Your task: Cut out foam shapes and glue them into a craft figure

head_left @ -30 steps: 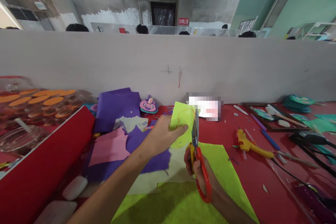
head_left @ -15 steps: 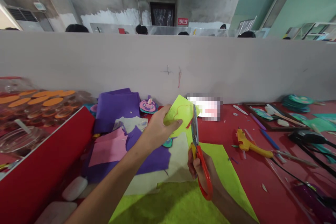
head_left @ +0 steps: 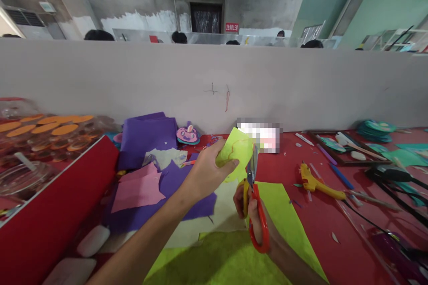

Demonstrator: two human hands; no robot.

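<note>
Thumb and fingers of our left hand [head_left: 207, 167] pinch a small yellow-green sheet [head_left: 236, 146] by its left and lower part, holding it raised above the red table [head_left: 321, 231]; a curved line is drawn on its face. Our right hand [head_left: 256, 216] grips scissors [head_left: 252, 171] by their red and yellow handles, the blades pointing up and away from us. The blades stand at the sheet's right edge, so the sheet lies between our left hand and the scissors, ahead of our right hand. We cannot tell whether the blades are parted, nor how deep they bite.

We judge the step in hand to be trimming along the drawn line. The next move, we think, calls for turning the sheet so that the line meets the blades, then short snips, with our left thumb clear of the cutting edge.

Below our hands spreads a larger yellow-green sheet [head_left: 277, 200], with a pale sheet [head_left: 227, 211] to its left. Further left, a pink piece [head_left: 138, 189] lies on purple material [head_left: 205, 207]. On the right, well apart from the scissors, we see a yellow glue gun [head_left: 316, 185] and, near it, a blue stick [head_left: 341, 177]. A grey partition [head_left: 143, 75] stands behind everything on the table.
</note>
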